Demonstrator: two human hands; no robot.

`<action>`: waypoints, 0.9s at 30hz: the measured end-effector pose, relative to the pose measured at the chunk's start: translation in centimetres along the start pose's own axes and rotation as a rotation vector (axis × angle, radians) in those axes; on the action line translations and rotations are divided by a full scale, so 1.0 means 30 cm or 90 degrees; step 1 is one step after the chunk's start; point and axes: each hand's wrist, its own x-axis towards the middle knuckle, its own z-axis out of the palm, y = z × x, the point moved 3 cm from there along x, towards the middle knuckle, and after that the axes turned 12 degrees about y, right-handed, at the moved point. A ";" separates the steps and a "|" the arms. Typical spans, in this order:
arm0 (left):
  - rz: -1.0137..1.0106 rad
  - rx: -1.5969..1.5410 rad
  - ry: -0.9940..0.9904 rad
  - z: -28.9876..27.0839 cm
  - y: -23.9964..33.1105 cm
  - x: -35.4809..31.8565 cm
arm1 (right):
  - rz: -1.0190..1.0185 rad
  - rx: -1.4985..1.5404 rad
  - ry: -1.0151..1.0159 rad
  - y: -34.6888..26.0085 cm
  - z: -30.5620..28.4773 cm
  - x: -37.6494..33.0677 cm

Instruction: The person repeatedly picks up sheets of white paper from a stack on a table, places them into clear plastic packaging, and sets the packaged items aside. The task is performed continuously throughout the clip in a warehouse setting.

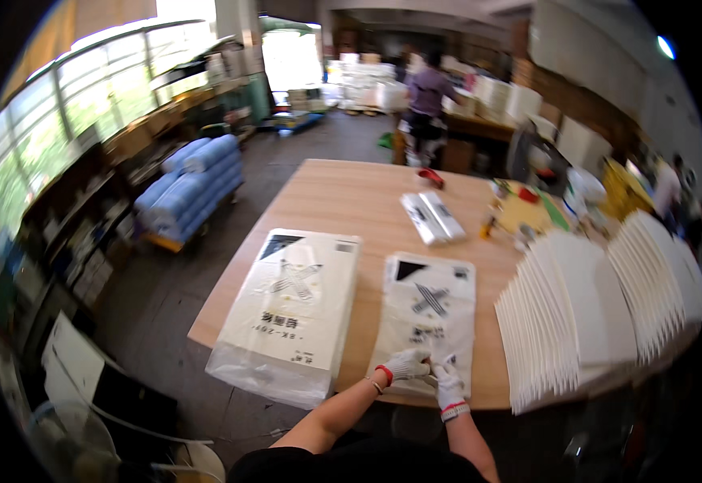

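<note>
Both of my hands wear white gloves and meet over the near end of a white printed plastic bag [439, 330] that lies flat on the table. My left hand [407, 365] has its fingers drawn together, pointing right toward the other hand. Beside it, my right hand [449, 383] is closed too, fingers bent toward the left. What the fingertips pinch is too small to make out. To the left lies a thick stack of matching printed plastic bags [306, 298], its clear near ends reaching past the table's edge.
Fanned stacks of white paper [564, 314] fill the table's right side. Farther back on the wooden table [335, 193] lie a folded plastic bundle [433, 217] and a red tape roll [430, 179]. Blue wrapped bundles [190, 189] sit on a cart at left. A person [430, 101] stands beyond.
</note>
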 end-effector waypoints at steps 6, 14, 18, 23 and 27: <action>-0.159 -0.330 0.170 -0.075 -0.171 0.144 | -0.413 -0.689 0.169 0.045 -0.230 0.018; 0.133 -0.036 0.234 -0.134 0.289 0.090 | -0.514 -0.369 0.181 -0.133 0.102 0.053; 0.263 0.055 0.246 -0.158 0.339 0.091 | -0.659 -0.711 0.041 0.059 0.046 0.155; 0.258 0.196 0.269 -0.137 0.313 0.021 | -0.455 -0.504 -0.162 -0.358 -0.108 -0.233; 0.295 0.244 0.332 -0.174 0.424 -0.097 | -0.719 -0.470 0.055 -0.788 -0.416 -0.456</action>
